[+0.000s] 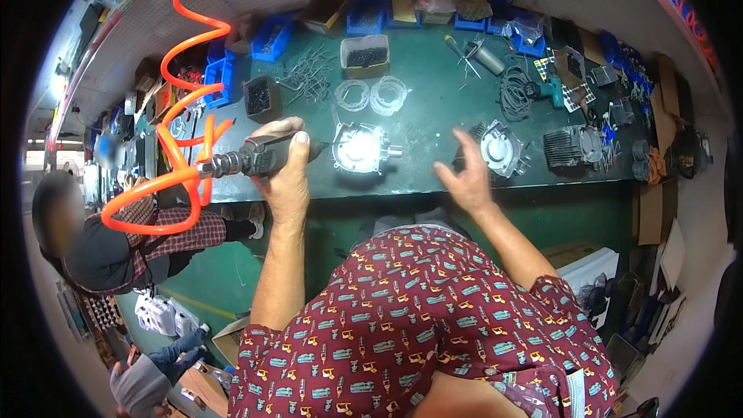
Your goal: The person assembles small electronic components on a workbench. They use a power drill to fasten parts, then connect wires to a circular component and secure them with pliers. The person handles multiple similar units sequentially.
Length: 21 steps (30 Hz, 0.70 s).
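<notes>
My left hand (289, 174) is wrapped round a dark air-powered driver (259, 156), its tip pointing right. An orange coiled air hose (151, 184) joins the driver's left end. Just right of the tip, a round silvery metal housing (359, 147) lies on the green bench top (429, 128), glaring in the light. My right hand (469, 176) has its fingers spread and holds nothing. It hovers beside a finned metal casing (500, 149) with a bright round face; whether a fingertip touches that casing I cannot tell. Farther right sits another finned casing (571, 147).
Behind lie clear tubing rings (388, 95), metal rods (308, 73) and a carton of dark small parts (365, 56). Blue bins (271, 37) line the back. A teal power tool (551, 91) and a screwdriver (453, 46) lie right. Another person (116, 251) sits at left.
</notes>
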### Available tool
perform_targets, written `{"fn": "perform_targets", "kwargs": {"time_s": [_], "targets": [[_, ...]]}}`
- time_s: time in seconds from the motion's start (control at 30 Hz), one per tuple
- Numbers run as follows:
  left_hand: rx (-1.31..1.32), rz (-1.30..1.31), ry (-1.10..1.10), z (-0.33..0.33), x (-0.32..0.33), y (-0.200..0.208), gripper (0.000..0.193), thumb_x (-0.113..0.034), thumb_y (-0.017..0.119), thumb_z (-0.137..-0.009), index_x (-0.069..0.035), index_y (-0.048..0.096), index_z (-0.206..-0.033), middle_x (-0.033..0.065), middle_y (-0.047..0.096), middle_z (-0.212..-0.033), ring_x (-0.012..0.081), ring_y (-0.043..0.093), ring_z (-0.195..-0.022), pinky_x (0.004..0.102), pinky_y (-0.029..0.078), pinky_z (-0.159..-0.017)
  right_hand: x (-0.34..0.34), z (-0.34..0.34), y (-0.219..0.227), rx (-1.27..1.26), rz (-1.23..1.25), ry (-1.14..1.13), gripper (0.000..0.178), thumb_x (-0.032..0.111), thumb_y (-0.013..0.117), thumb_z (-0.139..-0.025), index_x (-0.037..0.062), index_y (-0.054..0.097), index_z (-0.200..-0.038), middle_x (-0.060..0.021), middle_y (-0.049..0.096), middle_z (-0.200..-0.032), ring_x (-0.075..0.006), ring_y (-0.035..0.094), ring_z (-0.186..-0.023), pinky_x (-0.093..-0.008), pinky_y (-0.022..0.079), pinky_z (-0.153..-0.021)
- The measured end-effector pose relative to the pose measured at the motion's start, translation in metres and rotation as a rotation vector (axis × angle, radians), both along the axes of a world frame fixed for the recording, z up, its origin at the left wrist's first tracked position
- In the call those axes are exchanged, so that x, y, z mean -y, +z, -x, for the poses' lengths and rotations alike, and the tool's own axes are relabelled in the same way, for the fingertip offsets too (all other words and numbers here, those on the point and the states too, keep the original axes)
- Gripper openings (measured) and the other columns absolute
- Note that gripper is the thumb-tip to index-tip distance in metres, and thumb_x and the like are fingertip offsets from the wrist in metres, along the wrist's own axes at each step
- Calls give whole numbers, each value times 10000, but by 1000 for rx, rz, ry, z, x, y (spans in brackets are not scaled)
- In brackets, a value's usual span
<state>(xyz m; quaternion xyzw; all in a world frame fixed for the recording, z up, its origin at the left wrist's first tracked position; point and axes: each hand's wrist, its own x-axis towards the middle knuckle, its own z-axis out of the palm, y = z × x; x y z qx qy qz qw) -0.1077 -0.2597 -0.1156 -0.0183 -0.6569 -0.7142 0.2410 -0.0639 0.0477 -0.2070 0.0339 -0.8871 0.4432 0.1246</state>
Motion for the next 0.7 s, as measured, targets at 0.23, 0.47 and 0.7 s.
{"fn": "perform_targets", "kwargs": {"time_s": [0.23, 0.47, 0.7], "targets": [[11, -158, 18, 12, -45, -22, 304, 19, 728, -861, -39, 584, -1123, 105, 673, -1095, 191, 644, -1010, 342, 539, -904, 67, 43, -46, 158, -32, 291, 875, 300, 728, -815, -50, 310, -1499, -313, 353, -1531, -471, 358, -1411, -501, 306, -1183], [9, -101, 32, 10, -67, -29, 302, 25, 730, -856, -25, 592, -1120, 106, 677, -1086, 181, 646, -994, 337, 539, -897, 53, 41, -60, 129, -86, 317, 759, 217, 657, -858, 14, 323, -1508, -257, 373, -1538, -436, 387, -1403, -512, 340, -1155], [40, -86, -17, 10, -69, -25, 291, 0, 735, -868, -31, 584, -1114, 106, 678, -1088, 176, 639, -992, 332, 537, -886, 48, 39, -51, 167, -4, 287, 776, 214, 685, -843, -10, 328, -1495, -260, 450, -1475, -425, 441, -1359, -490, 373, -1131]]}}
